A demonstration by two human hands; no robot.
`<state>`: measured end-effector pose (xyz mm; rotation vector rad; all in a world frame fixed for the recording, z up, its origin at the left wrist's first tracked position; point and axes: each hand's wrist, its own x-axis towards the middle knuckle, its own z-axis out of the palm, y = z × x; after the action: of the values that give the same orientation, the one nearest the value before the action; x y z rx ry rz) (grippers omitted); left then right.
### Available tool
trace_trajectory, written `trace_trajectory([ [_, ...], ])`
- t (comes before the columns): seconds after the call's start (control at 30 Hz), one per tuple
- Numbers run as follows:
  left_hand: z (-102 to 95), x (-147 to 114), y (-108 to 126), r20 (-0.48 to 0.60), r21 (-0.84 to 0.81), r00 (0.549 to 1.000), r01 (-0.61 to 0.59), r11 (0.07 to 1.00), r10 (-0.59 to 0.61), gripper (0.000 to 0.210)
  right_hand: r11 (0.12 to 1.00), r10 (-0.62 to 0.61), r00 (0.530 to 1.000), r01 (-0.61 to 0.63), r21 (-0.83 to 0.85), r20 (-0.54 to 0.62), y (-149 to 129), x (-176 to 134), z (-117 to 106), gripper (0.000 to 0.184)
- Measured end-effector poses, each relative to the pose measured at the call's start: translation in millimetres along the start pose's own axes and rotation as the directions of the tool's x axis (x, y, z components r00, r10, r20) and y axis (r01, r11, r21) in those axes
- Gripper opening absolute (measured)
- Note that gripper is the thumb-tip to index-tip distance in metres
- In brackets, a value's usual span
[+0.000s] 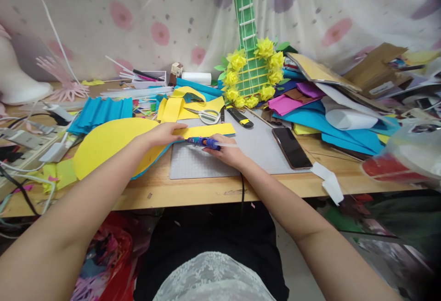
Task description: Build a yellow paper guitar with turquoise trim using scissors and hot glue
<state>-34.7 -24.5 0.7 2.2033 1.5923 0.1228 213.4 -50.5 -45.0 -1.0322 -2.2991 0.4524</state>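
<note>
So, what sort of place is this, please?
Probably a papercraft workbench: the right hand holds a blue glue gun, scissors lie nearby, and a green guitar model with yellow flowers stands behind.

Behind, I see flowered curtain (193, 11); green guitar model (251, 73) upright before it, ringed with yellow flowers (265, 48). To right: phone (292, 147), screen dark; heaped coloured papers (347, 135); clear plastic cup (404, 154) (blurry from my seat, reddish toward base). Far left: pink fringed piece (67, 82). Low down: red bag (126, 241).

Right fingers (218, 137) around blue glue gun (208, 143); left fingers (177, 127) on yellow strip (211, 130)
</note>
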Motion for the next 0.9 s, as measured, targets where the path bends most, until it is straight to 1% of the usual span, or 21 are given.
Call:
trace_trajectory([
  [0.17, -0.3, -0.6, 1.2, -0.001, -0.023, 1.000, -0.004, 1.000, 0.004, 0.059, 0.996, -0.034, 0.999, 0.034, -0.088, 0.000, 0.6, 0.1, 0.0, 0.027],
  [0.37, -0.9, -2.2, 3.0, 0.005, -0.014, 1.000, 0.009, 1.000, -0.008, 0.060, 0.985, -0.030, 0.998, 0.040, -0.166, 0.063, -1.8, 0.1, -4.7, 0.028],
  [0.57, 0.9, 0.6, -1.8, 0.006, -0.008, 1.000, -0.002, 1.000, 0.002, 0.062, 0.981, 0.003, 0.995, 0.016, -0.192, 0.097, -2.3, -2.6, -9.0, 0.029],
  [0.9, -0.7, -0.5, -0.1, 0.017, 0.013, 1.000, -0.004, 1.000, 0.004, 0.062, 0.986, -0.016, 0.996, 0.031, -0.165, 0.092, -2.5, 1.1, -5.8, 0.029],
])
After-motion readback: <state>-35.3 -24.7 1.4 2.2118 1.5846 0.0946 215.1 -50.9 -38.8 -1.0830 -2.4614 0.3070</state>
